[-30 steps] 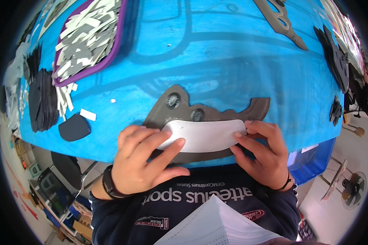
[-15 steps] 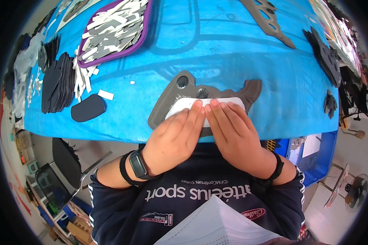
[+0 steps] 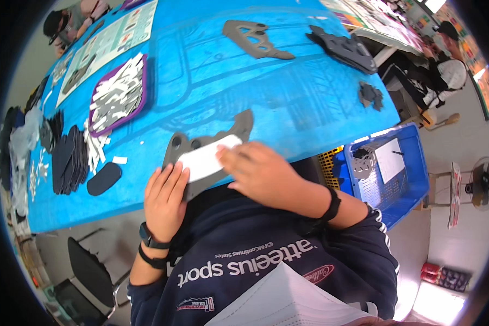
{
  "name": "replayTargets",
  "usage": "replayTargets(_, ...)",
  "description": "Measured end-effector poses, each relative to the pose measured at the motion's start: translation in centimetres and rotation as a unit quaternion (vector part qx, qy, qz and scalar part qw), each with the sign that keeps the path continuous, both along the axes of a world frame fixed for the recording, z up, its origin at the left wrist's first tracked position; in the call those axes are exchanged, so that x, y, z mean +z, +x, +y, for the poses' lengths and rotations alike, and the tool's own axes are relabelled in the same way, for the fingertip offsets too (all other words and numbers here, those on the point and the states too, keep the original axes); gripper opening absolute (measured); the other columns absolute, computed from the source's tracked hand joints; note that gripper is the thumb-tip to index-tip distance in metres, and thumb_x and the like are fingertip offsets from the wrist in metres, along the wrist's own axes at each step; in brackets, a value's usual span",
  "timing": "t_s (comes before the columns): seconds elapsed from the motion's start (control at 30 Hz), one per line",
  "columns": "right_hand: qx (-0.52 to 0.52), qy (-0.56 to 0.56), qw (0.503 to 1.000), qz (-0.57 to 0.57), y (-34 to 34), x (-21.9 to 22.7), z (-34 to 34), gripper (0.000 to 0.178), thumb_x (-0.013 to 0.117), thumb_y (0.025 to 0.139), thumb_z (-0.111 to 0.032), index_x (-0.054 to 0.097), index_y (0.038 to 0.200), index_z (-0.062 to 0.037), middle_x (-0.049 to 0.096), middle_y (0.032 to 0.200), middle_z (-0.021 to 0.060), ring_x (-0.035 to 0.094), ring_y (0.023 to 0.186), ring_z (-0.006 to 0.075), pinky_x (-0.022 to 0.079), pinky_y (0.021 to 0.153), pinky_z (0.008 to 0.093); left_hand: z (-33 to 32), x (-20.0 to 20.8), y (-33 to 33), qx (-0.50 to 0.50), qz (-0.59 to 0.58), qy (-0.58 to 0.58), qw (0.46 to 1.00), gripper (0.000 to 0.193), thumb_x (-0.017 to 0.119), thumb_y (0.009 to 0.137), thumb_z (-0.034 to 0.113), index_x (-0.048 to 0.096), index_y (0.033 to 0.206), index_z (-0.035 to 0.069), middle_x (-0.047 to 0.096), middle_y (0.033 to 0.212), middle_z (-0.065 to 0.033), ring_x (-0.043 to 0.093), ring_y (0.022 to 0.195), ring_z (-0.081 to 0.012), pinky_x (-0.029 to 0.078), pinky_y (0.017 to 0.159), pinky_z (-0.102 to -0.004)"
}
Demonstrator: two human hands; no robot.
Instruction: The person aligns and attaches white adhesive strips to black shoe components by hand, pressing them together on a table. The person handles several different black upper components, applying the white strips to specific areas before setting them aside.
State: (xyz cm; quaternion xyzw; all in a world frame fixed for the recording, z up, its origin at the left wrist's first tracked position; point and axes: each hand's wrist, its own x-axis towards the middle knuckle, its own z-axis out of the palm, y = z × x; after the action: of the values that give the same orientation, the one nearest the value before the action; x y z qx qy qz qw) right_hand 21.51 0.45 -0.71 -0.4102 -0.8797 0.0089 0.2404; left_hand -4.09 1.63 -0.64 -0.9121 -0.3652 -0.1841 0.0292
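Observation:
A grey, curved, flat foam-like piece (image 3: 172, 157) with round holes lies at the near edge of the blue-covered table. On it rests a white rounded pad (image 3: 206, 162), lying flat. My left hand (image 3: 167, 190) lies with fingers outstretched on the grey piece, its fingertips at the pad's left end. Over the pad's right end, my right hand (image 3: 258, 171) is slightly blurred; its fingers bend down onto the pad and the thumb stands apart from them. Left of the hands are a dark rounded pad (image 3: 104, 179) and a small white strip (image 3: 119, 160).
A purple tray (image 3: 144, 87) of white and grey strips stands at left, near stacked dark pads (image 3: 70, 163). Farther off lie another grey cut-out piece (image 3: 244, 41) and stacked dark pieces (image 3: 345, 51). A blue crate (image 3: 407, 190) stands at right; other people sit beyond.
The view has swung to the right. My hands, side by side on the pad's middle before, have moved apart: the left to its left end, the right to its right end.

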Motion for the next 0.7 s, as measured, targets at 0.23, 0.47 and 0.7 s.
replayTargets(0.23, -0.06, 0.074, 0.974, 0.204, 0.9, 3.7, 0.0, 0.022, 0.067, 0.076, -0.002, 0.065, 0.098, -0.0001, 0.064, 0.106, 0.0084, 0.063, 0.09, 0.0208, 0.052, 0.073, 0.0324, -0.7, 5.4, 0.2, 0.009, -0.379, 0.082, 0.922, 0.066, 0.075, 0.071, 0.005, 0.048, 0.131, 0.001, 0.053, 0.131, -0.0162, 0.05, 0.124, -0.0254, 0.037, 0.102, -0.0407)
replayTargets(0.47, 0.068, -0.16, 0.534, 0.827, -0.9, 5.8, 1.0, 0.025, 0.059, 0.089, 0.001, 0.052, 0.113, -0.0006, 0.062, 0.109, 0.0116, 0.062, 0.101, 0.0223, 0.053, 0.084, 0.0388, 3.5, 5.8, 8.8, -0.18, -0.587, -0.421, 0.667, 0.046, 0.073, 0.081, 0.005, 0.053, 0.122, 0.001, 0.06, 0.119, -0.0102, 0.057, 0.11, -0.0175, 0.045, 0.093, -0.0306)
replayTargets(0.7, -0.009, -0.133, 0.571, 0.81, 4.3, 4.1, 1.7, 0.039, 0.063, 0.087, -0.002, 0.051, 0.124, 0.0, 0.059, 0.12, 0.011, 0.059, 0.106, 0.0203, 0.047, 0.093, 0.0341, 6.2, 4.6, 11.5, -0.115, -0.543, -0.485, 0.676, 0.023, 0.066, 0.085, 0.003, 0.062, 0.108, 0.0, 0.067, 0.1, -0.0072, 0.063, 0.088, -0.0132, 0.053, 0.076, -0.0297)
